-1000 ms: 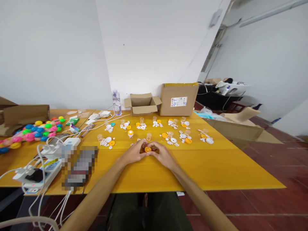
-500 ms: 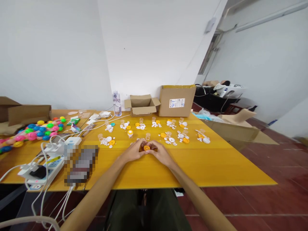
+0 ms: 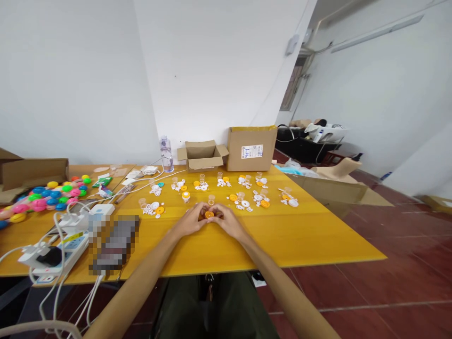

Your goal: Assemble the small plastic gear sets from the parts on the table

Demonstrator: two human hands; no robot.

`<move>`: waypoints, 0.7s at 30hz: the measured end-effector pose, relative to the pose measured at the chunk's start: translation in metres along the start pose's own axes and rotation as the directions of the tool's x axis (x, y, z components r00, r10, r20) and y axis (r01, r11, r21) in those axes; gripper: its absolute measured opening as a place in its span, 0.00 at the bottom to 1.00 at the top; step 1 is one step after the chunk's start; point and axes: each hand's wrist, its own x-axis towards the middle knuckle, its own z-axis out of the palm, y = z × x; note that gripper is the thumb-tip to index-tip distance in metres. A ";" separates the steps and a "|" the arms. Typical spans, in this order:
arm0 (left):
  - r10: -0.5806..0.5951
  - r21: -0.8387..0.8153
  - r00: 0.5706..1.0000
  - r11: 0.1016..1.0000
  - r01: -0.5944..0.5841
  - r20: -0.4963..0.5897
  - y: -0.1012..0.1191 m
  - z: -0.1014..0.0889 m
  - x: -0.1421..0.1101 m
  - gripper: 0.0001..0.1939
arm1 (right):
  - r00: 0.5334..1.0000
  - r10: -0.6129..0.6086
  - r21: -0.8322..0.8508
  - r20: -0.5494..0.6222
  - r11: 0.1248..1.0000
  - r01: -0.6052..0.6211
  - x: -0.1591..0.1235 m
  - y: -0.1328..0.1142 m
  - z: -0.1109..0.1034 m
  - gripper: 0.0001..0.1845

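Note:
Between the fingers of both hands is a small round orange plastic piece (image 3: 209, 214), like a cap or disc. My left hand (image 3: 192, 220) grips it from the left, fingers curled. From the other side my right hand (image 3: 227, 220) closes on it, the thumbs nearly meeting at its near edge. Just beyond the hands stands a clear plastic cup (image 3: 211, 200). To its left is a small jar with an orange top (image 3: 186, 197). Groups of white perforated discs (image 3: 245, 204), orange discs (image 3: 264, 204) and clear cups lie across the table beyond.
An open cardboard box (image 3: 203, 162), a closed carton (image 3: 251, 149) and a water bottle (image 3: 166, 154) stand along the wall. Colourful balls (image 3: 45, 195), a power strip (image 3: 76, 242) with cables and a blurred-out dark device (image 3: 118, 242) occupy the table's left side.
The whole view has shifted, so the table and boxes appear slightly further left. Both hands stay together around the orange piece, with its face still showing.

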 end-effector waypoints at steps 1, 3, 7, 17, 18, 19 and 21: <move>0.002 -0.001 1.000 1.000 -0.002 -0.004 0.000 0.000 0.000 0.14 | 1.000 0.001 -0.006 0.000 1.000 -0.001 0.000 0.000 0.000 0.08; 0.008 -0.007 1.000 1.000 -0.008 -0.011 0.001 0.000 0.000 0.14 | 1.000 0.004 -0.017 -0.001 1.000 -0.004 0.000 0.000 0.000 0.07; 0.014 -0.026 1.000 1.000 -0.014 -0.017 0.001 0.000 0.000 0.14 | 1.000 0.014 -0.015 -0.005 1.000 -0.014 0.000 -0.001 0.000 0.08; 0.021 -0.104 1.000 0.994 -0.023 -0.016 -0.002 -0.001 -0.001 0.18 | 1.000 0.023 0.050 -0.009 0.998 -0.023 -0.002 -0.001 -0.003 0.14; 0.017 -0.106 1.000 0.994 -0.018 -0.013 -0.001 -0.001 -0.002 0.19 | 1.000 0.023 0.045 -0.018 0.999 -0.022 -0.003 -0.001 -0.004 0.14; 0.014 -0.105 1.000 0.994 -0.015 -0.010 0.000 -0.003 -0.003 0.21 | 0.999 0.021 0.034 -0.031 0.999 -0.020 -0.003 -0.001 -0.005 0.14; 0.016 -0.095 1.000 0.995 -0.016 -0.001 0.003 -0.006 -0.004 0.23 | 0.998 0.015 0.004 -0.064 1.000 -0.015 -0.004 -0.001 -0.007 0.12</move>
